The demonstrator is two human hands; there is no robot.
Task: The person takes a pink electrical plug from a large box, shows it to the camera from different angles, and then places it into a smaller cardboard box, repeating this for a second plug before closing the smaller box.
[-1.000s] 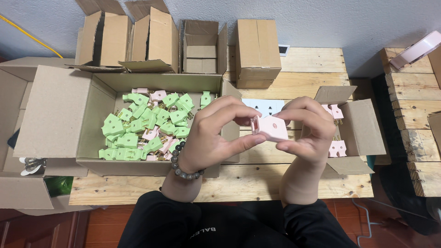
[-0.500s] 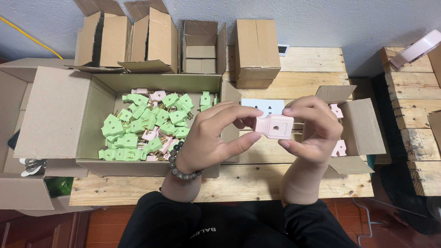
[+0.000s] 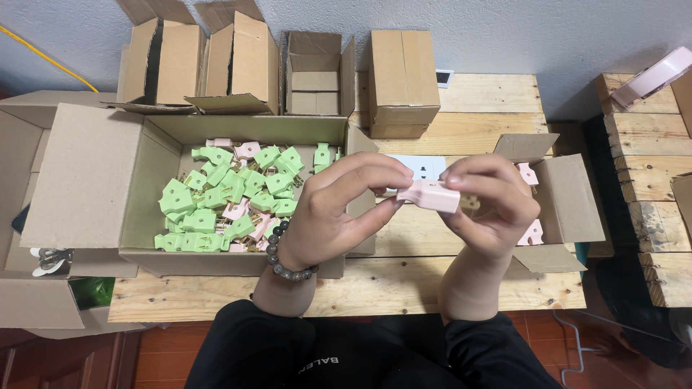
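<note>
Pink plug [image 3: 429,195] now lower, level.

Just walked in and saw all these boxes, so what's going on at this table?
A person holds a small pink plastic plug piece between both hands, left hand and right hand, above a wooden pallet table. To the left sits a large open cardboard box filled with green and pink plastic plug pieces. A smaller open cardboard box on the right holds a few pink ones.

A pale wooden plank table [image 3: 468,97] carries everything. On it sit a big open cardboard box [image 3: 86,180] of green plugs [image 3: 216,198], a smaller open box [image 3: 566,202] and four cartons [image 3: 288,68] along the back.
</note>
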